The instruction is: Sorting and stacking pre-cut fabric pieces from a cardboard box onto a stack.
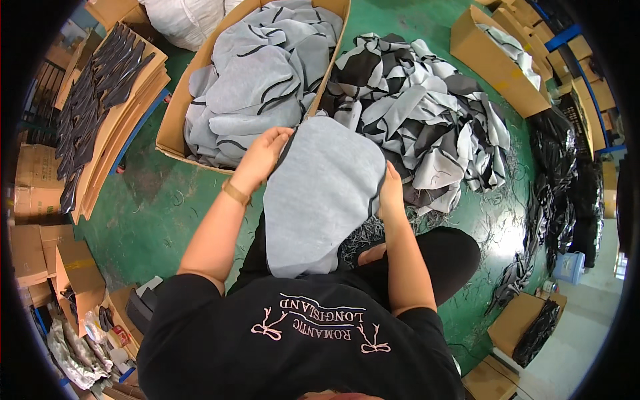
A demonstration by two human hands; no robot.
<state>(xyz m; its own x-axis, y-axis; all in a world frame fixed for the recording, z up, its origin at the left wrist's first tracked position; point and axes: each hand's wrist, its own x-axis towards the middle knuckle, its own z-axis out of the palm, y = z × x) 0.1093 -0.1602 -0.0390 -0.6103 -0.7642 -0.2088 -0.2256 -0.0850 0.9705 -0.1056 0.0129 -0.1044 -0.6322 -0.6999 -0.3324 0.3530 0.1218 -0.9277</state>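
Over my lap I hold up a grey, felt-like fabric piece (323,180) with a rounded, tapering outline and dark edging at its sides. My left hand (268,155) grips its upper left edge, thumb and fingers closed on the border. On the opposite side my right hand (391,192) pinches the right edge, its fingers partly hidden behind the cloth. Beyond my left hand, a large cardboard box (175,127) is filled with similar grey pieces (257,80). A loose heap of grey and black pieces (427,107) lies on the floor past my right hand.
Dark thread scraps (363,233) litter the green floor (147,193) beside my legs. Stacked cardboard with black shaped parts (100,100) stands at left. To the right are another open box (500,63), black plastic bags (557,173) and a small blue container (569,268).
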